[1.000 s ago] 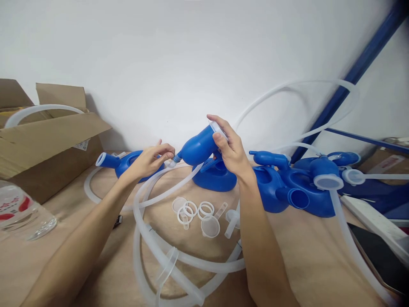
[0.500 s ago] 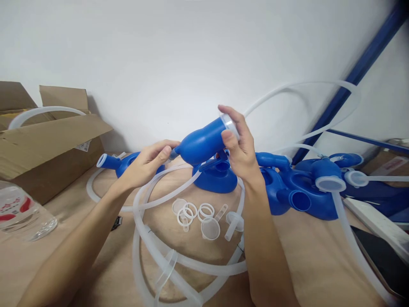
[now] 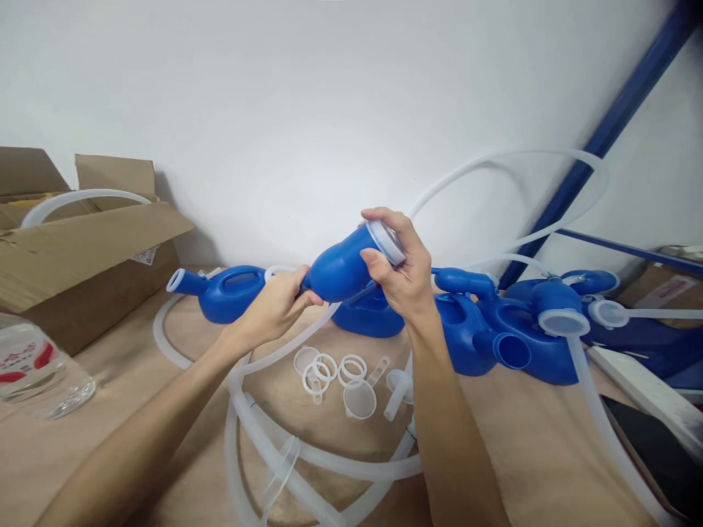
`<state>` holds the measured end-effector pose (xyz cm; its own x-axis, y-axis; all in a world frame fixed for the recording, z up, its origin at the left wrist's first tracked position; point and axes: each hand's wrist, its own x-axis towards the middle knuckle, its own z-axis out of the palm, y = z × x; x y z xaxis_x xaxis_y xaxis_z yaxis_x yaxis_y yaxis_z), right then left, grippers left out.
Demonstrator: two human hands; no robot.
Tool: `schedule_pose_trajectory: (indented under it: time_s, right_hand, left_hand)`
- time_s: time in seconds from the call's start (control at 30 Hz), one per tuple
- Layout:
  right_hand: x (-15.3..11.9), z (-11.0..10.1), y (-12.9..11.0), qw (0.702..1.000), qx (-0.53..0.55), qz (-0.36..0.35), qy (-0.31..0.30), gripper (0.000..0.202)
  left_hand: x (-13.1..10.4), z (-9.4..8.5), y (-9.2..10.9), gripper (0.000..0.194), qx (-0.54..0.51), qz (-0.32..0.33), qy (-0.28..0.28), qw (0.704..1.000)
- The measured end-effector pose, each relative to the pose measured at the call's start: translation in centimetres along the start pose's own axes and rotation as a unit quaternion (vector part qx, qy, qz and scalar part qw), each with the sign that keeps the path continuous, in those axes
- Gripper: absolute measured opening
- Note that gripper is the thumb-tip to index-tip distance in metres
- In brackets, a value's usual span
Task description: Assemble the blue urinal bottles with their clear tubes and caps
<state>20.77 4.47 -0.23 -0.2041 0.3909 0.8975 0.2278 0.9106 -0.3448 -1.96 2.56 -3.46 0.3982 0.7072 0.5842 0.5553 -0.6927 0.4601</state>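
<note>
The left hand [image 3: 283, 300] pinches the thin end of a blue plastic spout piece [image 3: 340, 267]. The right hand [image 3: 403, 267] grips its wide end, around the white cap [image 3: 387, 241]. The piece tilts, up above the surface [image 3: 521, 446], in front of a blue jug [image 3: 370, 316]. It looks smooth and round, so a loose grip could let it slip and fall. Pushing it crooked could bend the thin end, which the fingers partly hide.
</note>
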Motion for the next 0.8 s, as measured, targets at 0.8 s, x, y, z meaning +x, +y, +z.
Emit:
schedule_pose_trajectory:
  time_s: [0.8]
  right_hand:
    - [-0.3, -2.5, -2.9, 0.996, 0.035, -0.019, -0.075, 0.053]
  left_hand:
    - [-1.2, -2.9, -0.3, 0.087, -0.145, -0.013, -0.044, 0.988]
